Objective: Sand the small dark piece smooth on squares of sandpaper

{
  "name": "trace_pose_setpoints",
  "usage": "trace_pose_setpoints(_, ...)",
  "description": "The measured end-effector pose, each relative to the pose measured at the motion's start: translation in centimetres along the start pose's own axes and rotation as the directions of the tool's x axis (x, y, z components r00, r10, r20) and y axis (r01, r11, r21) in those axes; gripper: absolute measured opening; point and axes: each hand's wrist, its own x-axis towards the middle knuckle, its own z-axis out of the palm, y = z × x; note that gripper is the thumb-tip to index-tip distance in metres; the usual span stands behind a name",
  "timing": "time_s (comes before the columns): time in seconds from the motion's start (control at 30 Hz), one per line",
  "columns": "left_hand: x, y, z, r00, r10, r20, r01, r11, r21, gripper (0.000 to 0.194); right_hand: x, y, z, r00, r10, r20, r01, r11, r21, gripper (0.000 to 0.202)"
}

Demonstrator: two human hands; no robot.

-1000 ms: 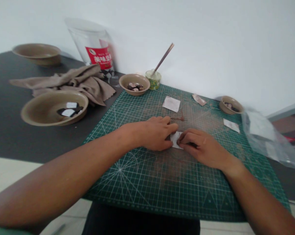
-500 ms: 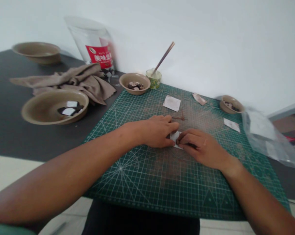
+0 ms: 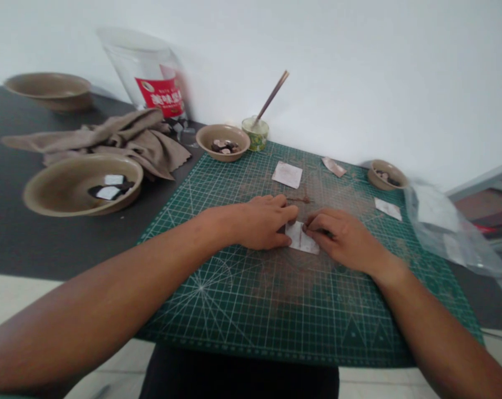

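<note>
A small white paper square point(image 3: 304, 244) with a thin brown line across it lies on the green cutting mat point(image 3: 242, 310). My left hand point(image 3: 267, 221) holds down its left side, thumb and index finger at the edge. Over the upper right of the square, my right hand point(image 3: 336, 235) is closed in a pinch on a small dark piece point(image 3: 304, 228), mostly hidden by the fingertips. Just beyond my hands are a dark brown twig-like bit point(image 3: 304, 199) and a larger white square point(image 3: 287, 174).
Behind stand a bowl of dark pieces point(image 3: 209, 133), a green cup point(image 3: 261, 138) with a stick, and a small bowl point(image 3: 375, 180). To the left are a large bowl point(image 3: 59, 194), a brown cloth point(image 3: 109, 130) and a clear jar point(image 3: 130, 61). A plastic bag point(image 3: 442, 233) lies right.
My right hand has drawn back slightly from the paper square, uncovering more of it and the brown line. The left hand stays on its left edge. The whole view has shifted a little.
</note>
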Motion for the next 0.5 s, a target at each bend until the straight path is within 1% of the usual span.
trace_pose_setpoints(0.1,-0.02,0.07,0.06,1.0,0.014,-0.004,-0.014,1.0,0.023,0.032,0.0,-0.22,0.05,0.997,-0.052,0.06,0.05,0.998,0.027,0.008)
trace_pose_setpoints(0.13,-0.03,0.1,0.1,1.0,0.015,-0.007,-0.015,0.999,0.032,0.031,0.02,-0.21,0.04,0.997,-0.05,0.064,0.049,0.999,0.017,0.008)
trace_pose_setpoints(0.27,-0.04,0.27,0.29,1.0,-0.008,-0.018,0.009,0.998,0.055,0.034,-0.02,0.14,-0.21,1.0,0.028,0.011,-0.028,0.998,-0.059,0.008)
trace_pose_setpoints(0.3,-0.03,0.31,0.33,1.0,-0.014,-0.016,0.015,0.998,0.058,0.034,-0.11,0.15,-0.26,0.999,0.032,0.015,-0.031,0.997,-0.064,0.008)
trace_pose_setpoints(0.43,-0.02,0.36,0.5,1.0,-0.006,-0.017,0.007,0.998,0.058,0.034,-0.32,-0.27,-0.02,0.995,-0.055,0.082,0.058,0.998,-0.037,0.01)
trace_pose_setpoints(0.5,-0.01,0.33,0.58,1.0,-0.006,-0.029,0.008,0.998,0.058,0.034,-0.17,-0.24,0.06,0.997,-0.047,0.066,0.05,0.997,-0.057,0.01)
